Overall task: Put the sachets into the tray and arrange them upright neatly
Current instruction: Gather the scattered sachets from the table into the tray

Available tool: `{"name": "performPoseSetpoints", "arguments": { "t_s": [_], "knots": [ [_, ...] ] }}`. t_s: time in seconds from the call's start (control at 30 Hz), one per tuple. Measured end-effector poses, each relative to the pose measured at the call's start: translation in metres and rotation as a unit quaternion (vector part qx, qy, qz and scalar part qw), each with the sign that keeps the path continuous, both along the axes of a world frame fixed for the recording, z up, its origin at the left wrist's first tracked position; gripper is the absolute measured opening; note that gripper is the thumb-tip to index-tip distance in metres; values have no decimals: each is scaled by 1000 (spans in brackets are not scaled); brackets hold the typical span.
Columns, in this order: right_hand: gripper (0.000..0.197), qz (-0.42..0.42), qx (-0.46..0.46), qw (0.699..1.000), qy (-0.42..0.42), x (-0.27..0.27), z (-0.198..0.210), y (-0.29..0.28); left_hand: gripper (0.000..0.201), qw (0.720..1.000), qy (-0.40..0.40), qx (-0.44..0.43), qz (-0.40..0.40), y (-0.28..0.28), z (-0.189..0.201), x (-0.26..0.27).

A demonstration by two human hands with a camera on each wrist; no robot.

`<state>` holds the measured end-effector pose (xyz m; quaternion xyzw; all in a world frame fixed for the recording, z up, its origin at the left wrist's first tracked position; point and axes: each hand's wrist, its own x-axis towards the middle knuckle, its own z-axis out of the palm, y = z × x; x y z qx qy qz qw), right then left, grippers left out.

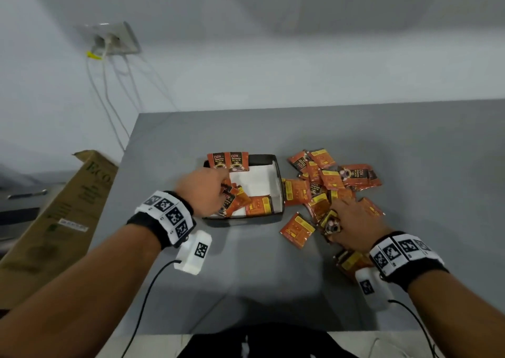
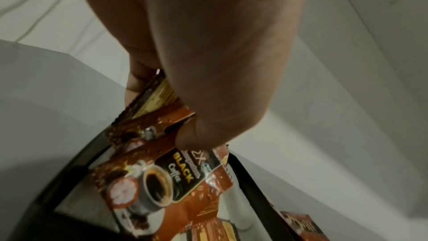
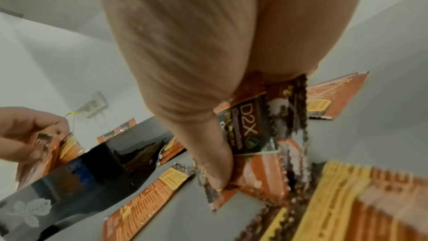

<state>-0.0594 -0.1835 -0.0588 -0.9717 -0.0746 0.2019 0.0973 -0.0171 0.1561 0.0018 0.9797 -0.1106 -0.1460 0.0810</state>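
Several coffee sachets are pinched in the left hand; one is gripped by the right hand. Light, slippery foil is best taken by crimped edges.

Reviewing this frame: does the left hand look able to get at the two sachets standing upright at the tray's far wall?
Probably yes. The left hand is already inside the tray, just short of the upright sachets, with nothing between. However, its fingers are gripping other sachets, so it would likely need to release those first.
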Motion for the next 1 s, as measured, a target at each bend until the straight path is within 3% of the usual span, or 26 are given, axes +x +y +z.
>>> {"name": "performPoseSetpoints", "arguments": {
  "t_s": [0.27,0.37,0.43,0.53,0.63,0.73,0.9,1.0],
  "knots": [
    [51,-44,24,998,32,-4,8,4,26,997,-12,37,-63,0,-11,-5],
    [53,-81,99,990,55,-3,21,-4,30,994,22,41,-94,0,-19,-9],
    [40,-102,204,972,53,2,47,-1,31,993,35,39,-109,-1,-24,-12],
    [28,-44,266,962,-36,16,85,34,32,994,49,-7,-100,0,-32,-15],
    [27,33,271,955,-118,31,91,96,29,991,52,-76,-94,6,-36,-20],
    [29,99,229,961,-119,35,66,148,29,987,36,-140,-67,10,-37,-25],
    [33,140,150,978,-30,27,39,173,58,982,19,-190,2,18,-44,-31],
    [38,148,123,981,5,24,39,172,89,974,26,-224,8,18,-44,-31]
  ]
}}
